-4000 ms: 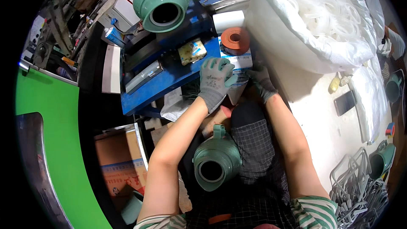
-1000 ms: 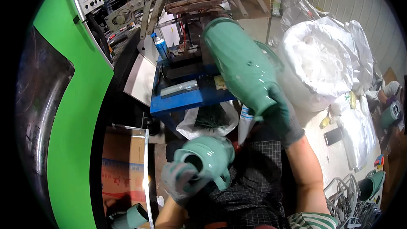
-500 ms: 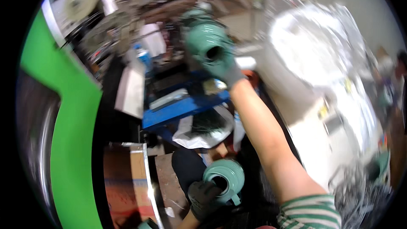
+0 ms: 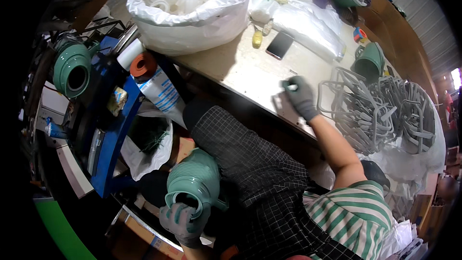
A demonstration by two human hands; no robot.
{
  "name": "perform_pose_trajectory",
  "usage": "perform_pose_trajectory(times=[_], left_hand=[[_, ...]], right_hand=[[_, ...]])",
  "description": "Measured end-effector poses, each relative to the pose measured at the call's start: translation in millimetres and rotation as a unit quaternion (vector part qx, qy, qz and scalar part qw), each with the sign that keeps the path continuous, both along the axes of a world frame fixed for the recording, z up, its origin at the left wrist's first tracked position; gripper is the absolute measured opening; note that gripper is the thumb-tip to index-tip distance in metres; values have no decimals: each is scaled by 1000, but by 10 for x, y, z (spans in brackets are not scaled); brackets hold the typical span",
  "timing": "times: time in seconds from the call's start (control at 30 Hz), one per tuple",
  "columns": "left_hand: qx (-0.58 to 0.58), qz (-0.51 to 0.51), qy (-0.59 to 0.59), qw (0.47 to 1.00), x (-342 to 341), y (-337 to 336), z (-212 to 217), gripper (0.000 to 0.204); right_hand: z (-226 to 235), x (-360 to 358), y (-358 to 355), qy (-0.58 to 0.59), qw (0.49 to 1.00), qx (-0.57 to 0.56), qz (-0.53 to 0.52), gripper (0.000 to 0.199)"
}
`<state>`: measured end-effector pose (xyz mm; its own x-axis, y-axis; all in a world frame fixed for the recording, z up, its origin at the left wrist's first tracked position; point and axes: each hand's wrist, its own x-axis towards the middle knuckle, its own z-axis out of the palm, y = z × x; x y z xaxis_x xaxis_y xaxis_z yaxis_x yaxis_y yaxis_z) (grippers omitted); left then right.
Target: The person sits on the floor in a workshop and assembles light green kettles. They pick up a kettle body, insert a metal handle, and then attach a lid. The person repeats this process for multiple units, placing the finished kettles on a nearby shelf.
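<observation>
Left hand (image 4: 182,219) gripping green can (image 4: 195,183); right hand (image 4: 299,96) near table (image 4: 250,74) edge.

Left hand (image 4: 182,219): gloved in grey, at about 7 o'clock in the view, low near the lap; fingers curled shut in a grip, knuckles facing up.
Left arm: barely seen, only the wrist shows at the bottom edge.
Right hand (image 4: 299,96): gloved in grey, at about 2 o'clock from centre; fingertips pinched together, pointing toward 10 o'clock.
Right arm: bare forearm stretched out straight from a striped sleeve at 5 o'clock, rising toward 11 o'clock.
</observation>
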<state>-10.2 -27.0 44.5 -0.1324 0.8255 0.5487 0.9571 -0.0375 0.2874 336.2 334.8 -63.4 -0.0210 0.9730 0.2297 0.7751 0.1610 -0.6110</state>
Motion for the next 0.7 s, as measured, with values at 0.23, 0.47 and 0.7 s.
perform_pose_trajectory(times=[0.23, 0.47, 0.7], left_hand=[[-36, -47, 1, 998, 111, 70, -186, 45], [86, -4, -58, 995, 32, -155, -141, 57], [42, 32, 64, 997, -185, 624, 590, 40]], right_hand=[[401, 1156, -485, -438, 866, -240, -25, 42], [1247, -238, -590, -47, 991, 74, 100, 20], [1407, -1882, -1386, 514, 652, -308, 465, 33]])
